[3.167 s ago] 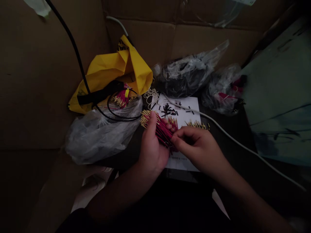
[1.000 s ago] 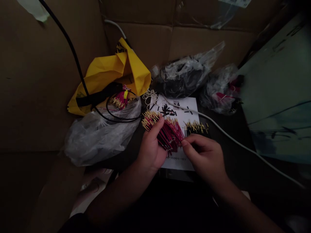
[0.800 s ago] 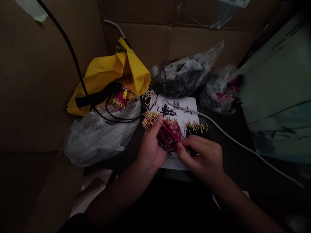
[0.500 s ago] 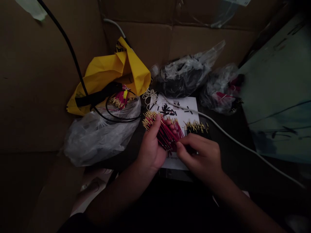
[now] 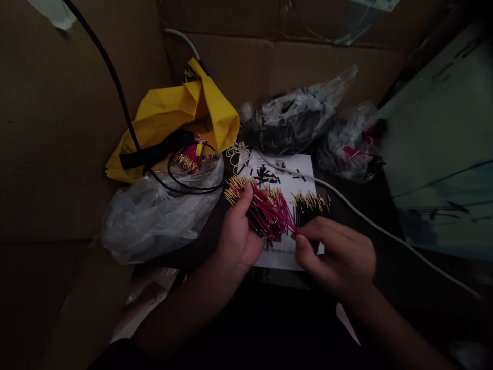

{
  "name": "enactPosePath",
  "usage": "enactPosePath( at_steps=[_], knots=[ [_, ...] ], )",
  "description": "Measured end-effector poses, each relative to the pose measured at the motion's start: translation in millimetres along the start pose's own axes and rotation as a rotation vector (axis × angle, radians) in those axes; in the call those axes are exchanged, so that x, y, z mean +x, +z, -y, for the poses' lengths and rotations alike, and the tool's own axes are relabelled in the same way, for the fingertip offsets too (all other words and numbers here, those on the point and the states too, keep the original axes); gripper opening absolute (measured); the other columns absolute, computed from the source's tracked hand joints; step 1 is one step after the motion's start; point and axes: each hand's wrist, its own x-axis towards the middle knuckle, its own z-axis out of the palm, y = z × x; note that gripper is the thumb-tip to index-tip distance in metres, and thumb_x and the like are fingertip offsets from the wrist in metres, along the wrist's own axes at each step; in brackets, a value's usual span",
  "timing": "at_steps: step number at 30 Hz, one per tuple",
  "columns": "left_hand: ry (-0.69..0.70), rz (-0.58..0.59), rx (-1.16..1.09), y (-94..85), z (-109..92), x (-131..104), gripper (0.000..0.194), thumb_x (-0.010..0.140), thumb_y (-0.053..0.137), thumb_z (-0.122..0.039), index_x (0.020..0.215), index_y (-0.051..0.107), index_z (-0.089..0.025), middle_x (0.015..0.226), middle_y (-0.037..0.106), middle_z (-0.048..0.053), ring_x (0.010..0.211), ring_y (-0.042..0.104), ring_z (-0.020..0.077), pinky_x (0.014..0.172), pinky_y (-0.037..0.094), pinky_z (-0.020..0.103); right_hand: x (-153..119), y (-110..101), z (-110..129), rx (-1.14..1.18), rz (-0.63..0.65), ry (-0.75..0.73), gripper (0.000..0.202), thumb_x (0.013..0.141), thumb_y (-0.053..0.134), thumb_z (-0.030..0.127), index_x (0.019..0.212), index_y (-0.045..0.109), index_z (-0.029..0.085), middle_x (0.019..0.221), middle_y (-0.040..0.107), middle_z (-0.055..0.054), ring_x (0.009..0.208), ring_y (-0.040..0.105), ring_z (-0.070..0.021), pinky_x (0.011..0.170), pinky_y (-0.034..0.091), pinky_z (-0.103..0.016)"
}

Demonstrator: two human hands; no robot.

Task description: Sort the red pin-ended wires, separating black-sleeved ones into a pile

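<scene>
My left hand (image 5: 242, 231) is wrapped round a bundle of red wires (image 5: 262, 213) with gold-coloured metal tips, its thumb lying across the top. The tips fan out at the upper left of the bundle. To the right, my right hand (image 5: 339, 252) pinches the lower ends of a few red wires (image 5: 288, 218) between thumb and fingertips. Beneath both hands lies a white printed sheet (image 5: 283, 259). On it, close to my right hand, is a pile of black wires (image 5: 311, 201) with gold-coloured tips. Short black tubes (image 5: 265, 173) are scattered near the sheet's top.
A yellow bag (image 5: 165, 110) and a clear plastic bag (image 5: 162, 216) lie on the left, with a tied bundle of red wires (image 5: 189, 156) between them. Clear bags of dark items (image 5: 288, 121) and red wires (image 5: 352, 146) stand behind. A white cable (image 5: 358, 208) crosses the dark table.
My right hand has moved to the right, drawing a few red wires by their lower ends away from the bundle. My left hand has stayed nearly in place.
</scene>
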Motion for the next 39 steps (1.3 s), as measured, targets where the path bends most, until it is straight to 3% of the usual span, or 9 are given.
enactPosePath(
  at_steps=[6,8,12,14,19,24,31,39],
  knots=[
    [-0.008,-0.038,0.0,-1.3,-2.9,0.1,0.017,0.091,0.06,-0.026,0.085,0.069,-0.014,0.076,0.066,0.003,0.067,0.063,0.0102,0.065,0.053,0.022,-14.1,-9.2,-22.1,-0.264,-0.139,0.145,0.009,0.083,0.064,0.015,0.075,0.065,0.018,0.063,0.062,0.003,0.054,0.054,-0.008,0.052,0.039,-0.022],
    [-0.017,-0.05,0.024,-0.9,-3.5,-0.8,0.016,0.089,0.059,-0.023,0.082,0.069,-0.012,0.076,0.066,0.004,0.066,0.063,0.0106,0.064,0.054,0.022,-16.5,-3.2,-31.6,-0.417,-0.051,0.161,0.011,0.085,0.063,0.02,0.075,0.067,0.017,0.065,0.063,0.001,0.055,0.056,-0.0103,0.052,0.038,-0.025],
    [-0.033,-0.084,0.063,-0.8,-3.8,-2.4,0.018,0.087,0.059,-0.023,0.081,0.07,-0.011,0.074,0.069,0.006,0.065,0.065,0.0122,0.062,0.055,0.022,-16.9,7.3,-36.2,-0.608,0.291,0.152,0.024,0.09,0.056,0.031,0.074,0.069,0.019,0.068,0.065,-0.002,0.054,0.056,-0.0139,0.049,0.03,-0.029],
    [-0.037,-0.093,0.071,-1.4,-3.9,-2.6,0.018,0.085,0.059,-0.022,0.082,0.072,-0.01,0.075,0.07,0.007,0.067,0.067,0.013,0.064,0.055,0.022,-15.0,6.8,-31.7,-0.624,0.301,0.149,0.026,0.092,0.054,0.033,0.077,0.07,0.018,0.068,0.064,-0.003,0.053,0.054,-0.0141,0.049,0.029,-0.029],
    [-0.041,-0.098,0.079,-1.3,-3.4,-3.2,0.018,0.083,0.06,-0.021,0.085,0.073,-0.01,0.077,0.073,0.008,0.068,0.069,0.0141,0.072,0.057,0.025,-3.6,0.4,-14.3,-0.37,0.163,0.136,0.017,0.091,0.059,0.029,0.094,0.07,0.017,0.074,0.064,-0.003,0.061,0.056,-0.0134,0.057,0.04,-0.028],
    [-0.045,-0.054,0.128,-0.9,0.2,-4.9,0.023,0.084,0.058,-0.023,0.092,0.075,-0.009,0.089,0.076,0.011,0.085,0.073,0.0194,0.085,0.056,0.03,12.5,8.6,2.0,0.003,0.218,0.202,0.013,0.089,0.063,0.026,0.097,0.068,0.017,0.081,0.067,-0.002,0.066,0.058,-0.0119,0.061,0.045,-0.025],
    [0.011,-0.035,0.19,-3.7,7.0,-4.4,0.024,0.08,0.064,-0.022,0.097,0.076,-0.011,0.097,0.077,0.014,0.111,0.067,0.0285,0.1,0.05,0.041,24.7,16.6,0.1,0.101,0.283,0.421,0.018,0.088,0.065,0.033,0.087,0.073,0.017,0.068,0.067,0.0,0.057,0.056,-0.0107,0.053,0.041,-0.025],
    [0.04,0.016,0.252,-4.1,8.4,-7.4,0.024,0.082,0.065,-0.023,0.099,0.077,-0.012,0.103,0.076,0.014,0.113,0.066,0.0291,0.101,0.048,0.041,31.7,16.8,-10.2,0.246,0.304,0.525,0.018,0.086,0.063,0.029,0.077,0.073,0.017,0.066,0.068,0.0,0.057,0.055,-0.0107,0.054,0.041,-0.024]
  ],
)
